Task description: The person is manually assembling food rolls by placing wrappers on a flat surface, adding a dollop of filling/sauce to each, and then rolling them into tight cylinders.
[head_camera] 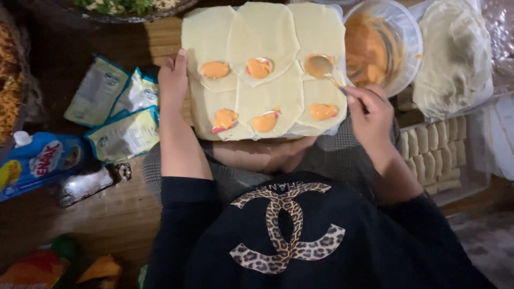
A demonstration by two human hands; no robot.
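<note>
The right hand [370,115] grips a spoon [321,67] over the upper right dough sheet [318,32], beside the bowl of orange sauce [383,45]. The left hand [172,80], fingers flat and holding nothing, steadies the board's edge near green packets [124,134].

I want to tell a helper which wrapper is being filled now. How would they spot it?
Start at the board of pale square dough wrappers on the lap. Go to the back row, right-hand end, beside the clear glass bowl of orange sauce. That top-right pale wrapper is the one with the metal spoon over it, in the right hand.
</note>
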